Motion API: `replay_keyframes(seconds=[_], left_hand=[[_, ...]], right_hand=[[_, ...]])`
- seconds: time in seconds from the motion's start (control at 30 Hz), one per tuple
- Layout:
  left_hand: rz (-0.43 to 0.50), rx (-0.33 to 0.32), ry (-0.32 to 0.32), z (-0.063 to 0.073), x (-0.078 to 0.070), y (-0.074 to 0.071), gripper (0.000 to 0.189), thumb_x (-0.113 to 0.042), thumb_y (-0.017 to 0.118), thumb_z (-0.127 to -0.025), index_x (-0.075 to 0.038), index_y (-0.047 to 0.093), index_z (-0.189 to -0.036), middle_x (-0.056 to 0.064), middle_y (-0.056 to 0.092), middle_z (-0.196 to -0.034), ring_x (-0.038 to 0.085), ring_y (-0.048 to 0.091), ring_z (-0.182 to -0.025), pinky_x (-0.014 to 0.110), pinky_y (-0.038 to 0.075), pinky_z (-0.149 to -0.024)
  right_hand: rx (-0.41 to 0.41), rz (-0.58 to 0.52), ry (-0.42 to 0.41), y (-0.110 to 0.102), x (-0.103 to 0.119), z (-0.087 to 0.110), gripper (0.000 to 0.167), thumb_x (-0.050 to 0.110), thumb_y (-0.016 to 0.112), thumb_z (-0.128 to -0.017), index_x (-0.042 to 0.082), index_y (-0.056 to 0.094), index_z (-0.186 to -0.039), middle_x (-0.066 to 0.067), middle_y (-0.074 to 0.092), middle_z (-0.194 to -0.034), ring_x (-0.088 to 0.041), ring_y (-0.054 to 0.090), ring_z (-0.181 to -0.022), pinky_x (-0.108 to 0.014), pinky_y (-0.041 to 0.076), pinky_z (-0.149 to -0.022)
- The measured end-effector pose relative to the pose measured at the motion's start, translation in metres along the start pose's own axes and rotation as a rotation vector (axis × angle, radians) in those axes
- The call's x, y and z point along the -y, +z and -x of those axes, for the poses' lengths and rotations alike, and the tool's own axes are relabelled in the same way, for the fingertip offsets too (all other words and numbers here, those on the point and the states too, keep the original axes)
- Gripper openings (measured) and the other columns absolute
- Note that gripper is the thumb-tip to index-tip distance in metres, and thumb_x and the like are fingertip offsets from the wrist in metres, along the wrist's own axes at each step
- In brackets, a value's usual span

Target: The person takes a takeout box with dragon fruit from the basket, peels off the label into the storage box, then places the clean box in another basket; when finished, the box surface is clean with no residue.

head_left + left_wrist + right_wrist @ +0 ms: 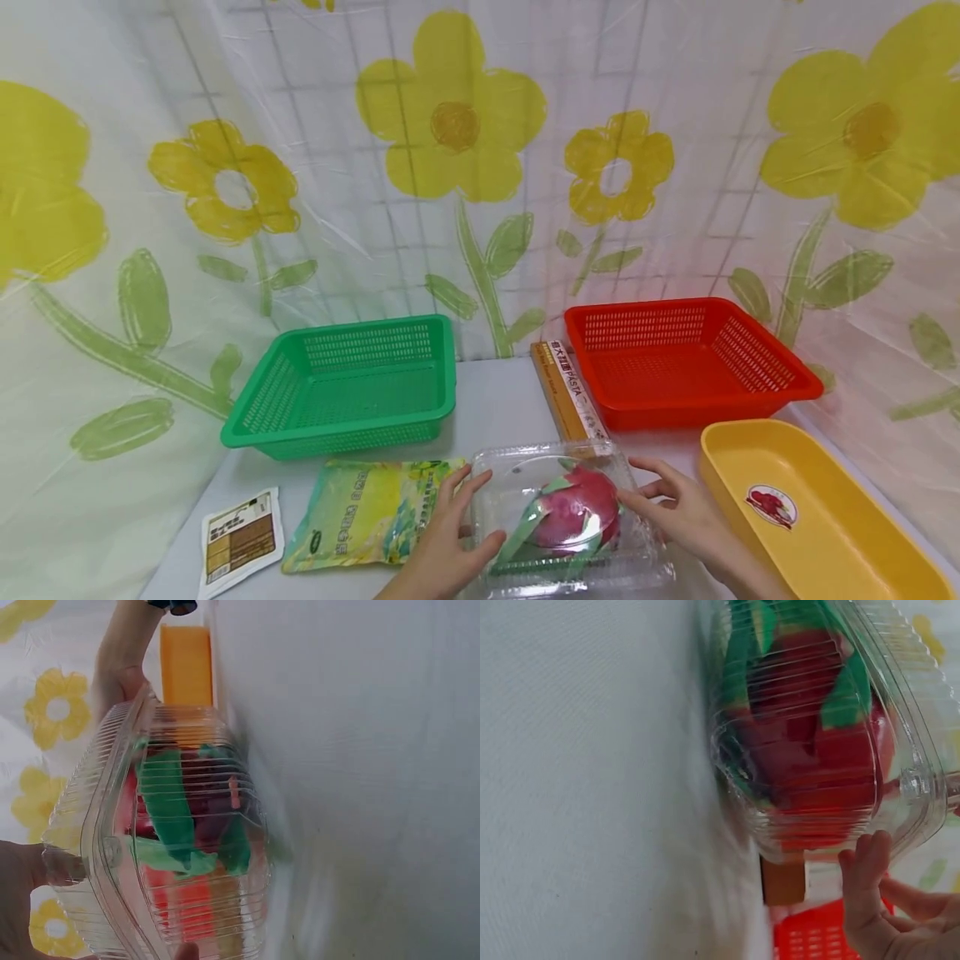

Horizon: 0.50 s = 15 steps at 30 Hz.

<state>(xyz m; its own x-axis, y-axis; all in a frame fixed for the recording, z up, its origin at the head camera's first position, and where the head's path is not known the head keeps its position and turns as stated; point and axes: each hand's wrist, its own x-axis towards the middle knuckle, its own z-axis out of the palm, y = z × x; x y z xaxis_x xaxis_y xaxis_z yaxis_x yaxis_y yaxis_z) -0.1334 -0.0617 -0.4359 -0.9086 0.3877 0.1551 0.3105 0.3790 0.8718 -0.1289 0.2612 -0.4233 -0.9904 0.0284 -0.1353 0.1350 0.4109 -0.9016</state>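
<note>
A clear plastic clamshell box (504, 475) stands near the front of the table with its lid down. Inside shows a red dragon fruit (573, 510) with green scales. My left hand (447, 533) is at the box's left side, fingers and thumb spread; in the left wrist view one fingertip overlaps the lid and the thumb tip shows low by the rim. At the opposite side, my right hand (678, 512) has its thumb at the lid's edge and loosely bent fingers (866, 862) just by the rim.
A yellow-green packet (367, 512) and a small brown-and-white packet (242, 535) lie to the left. Behind stand a green basket (337, 433) and a red basket (690, 412), with a long pasta box (566, 392) between them. A yellow tray (817, 492) is at right.
</note>
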Motion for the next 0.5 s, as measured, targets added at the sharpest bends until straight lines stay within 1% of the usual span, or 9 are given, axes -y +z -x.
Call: replay_keyframes(seconds=[0.07,0.13,0.2,0.3,0.5], left_hand=[[0.052,-0.009,-0.001,-0.001,0.001,-0.001,0.063,-0.022,0.073,-0.088,-0.009,0.046,-0.144,0.025,0.022,-0.153,0.053,0.040,-0.127,0.033,0.057,-0.080],[0.105,-0.014,-0.005,-0.001,0.000,-0.002,0.062,-0.017,0.074,-0.087,-0.006,0.047,-0.142,0.027,0.023,-0.152,0.057,0.040,-0.124,0.037,0.057,-0.081],[0.136,-0.015,-0.011,-0.001,-0.001,-0.005,0.061,-0.014,0.074,-0.086,-0.004,0.048,-0.141,0.028,0.024,-0.150,0.060,0.043,-0.121,0.040,0.057,-0.081],[0.149,-0.009,-0.024,-0.002,-0.004,-0.008,0.062,-0.013,0.075,-0.085,-0.003,0.049,-0.139,0.028,0.026,-0.149,0.059,0.045,-0.119,0.041,0.058,-0.080],[0.132,0.000,-0.027,-0.003,-0.013,-0.016,0.061,-0.017,0.077,-0.084,-0.005,0.052,-0.138,0.026,0.030,-0.147,0.055,0.049,-0.116,0.035,0.058,-0.078]], right_hand=[[0.007,-0.007,0.000,-0.001,0.001,-0.001,0.063,0.027,0.074,-0.087,0.006,0.049,-0.141,-0.009,0.065,-0.090,-0.020,0.056,-0.074,-0.032,0.052,-0.056],[0.020,-0.017,-0.003,-0.001,0.002,-0.001,0.064,0.026,0.075,-0.087,0.004,0.048,-0.141,-0.009,0.064,-0.088,-0.020,0.055,-0.071,-0.031,0.052,-0.055],[0.031,-0.017,-0.008,-0.002,0.002,-0.001,0.065,0.026,0.075,-0.087,0.002,0.047,-0.141,-0.009,0.063,-0.086,-0.019,0.054,-0.069,-0.031,0.052,-0.054],[0.046,-0.011,0.005,-0.003,0.003,0.000,0.066,0.026,0.074,-0.088,0.001,0.046,-0.142,-0.008,0.062,-0.085,-0.018,0.054,-0.069,-0.030,0.052,-0.055],[0.076,-0.007,0.012,-0.010,0.012,0.003,0.069,0.027,0.072,-0.090,-0.002,0.041,-0.145,-0.008,0.059,-0.088,-0.020,0.057,-0.070,-0.031,0.054,-0.057]])
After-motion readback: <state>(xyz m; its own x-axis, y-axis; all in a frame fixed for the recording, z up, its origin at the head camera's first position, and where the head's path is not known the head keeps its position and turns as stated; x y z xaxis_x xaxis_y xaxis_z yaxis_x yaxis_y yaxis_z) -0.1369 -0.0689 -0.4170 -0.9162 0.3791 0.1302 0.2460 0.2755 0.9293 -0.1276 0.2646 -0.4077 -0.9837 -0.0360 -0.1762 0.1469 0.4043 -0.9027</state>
